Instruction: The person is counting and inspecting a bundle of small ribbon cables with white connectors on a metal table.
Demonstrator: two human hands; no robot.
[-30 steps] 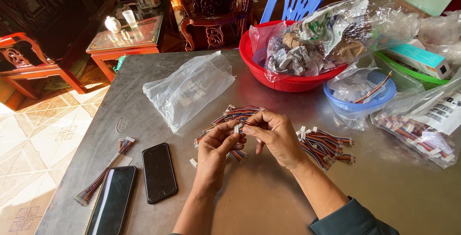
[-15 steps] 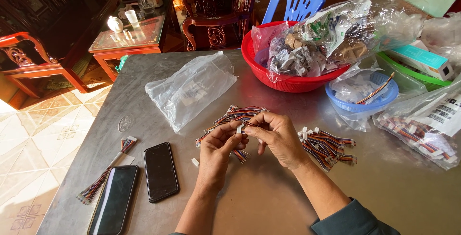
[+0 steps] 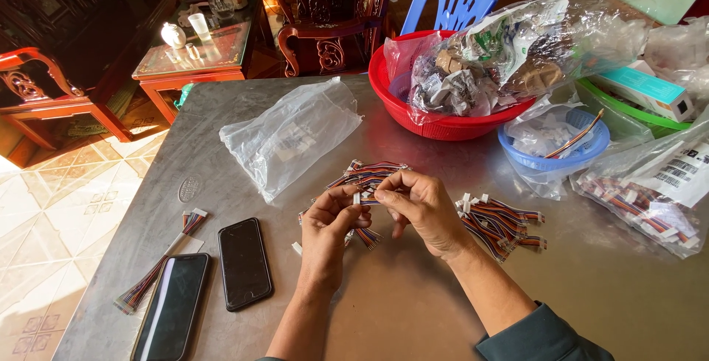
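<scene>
Head view, grey metal table (image 3: 413, 309). Both hands are meeting above the table's middle. The left hand (image 3: 329, 232) is curling its fingers inward, thumb and forefinger pinching the white plastic connector at the end of a short multicoloured ribbon wire harness (image 3: 363, 200). The right hand (image 3: 421, 206) is closing thumb and fingertips on the same harness from the other side; fingertips of the two hands are nearly touching. The harness is sitting between the hands, just above the tabletop.

A loose pile of similar striped wire harnesses (image 3: 369, 175) is lying on the table directly behind the hands, some strands trailing under the left hand. A second pile of the same harnesses with white plugs (image 3: 502, 221) is lying just beside the right wrist.

Left of the hands, two black flat smartphones (image 3: 244, 261) are lying face up, side by side. A long thin bundle of coloured wires (image 3: 159, 272) is lying near them at the table's edge. A crumpled clear plastic bag (image 3: 292, 136) is lying further back.

Far side: a round red plastic basket (image 3: 413, 114) is holding a clear bag of crumpled paper. A small blue plastic basket (image 3: 587, 150) is sitting to its right. A clear bag of wire harnesses with a white label (image 3: 650, 198) is lying at the right edge.
</scene>
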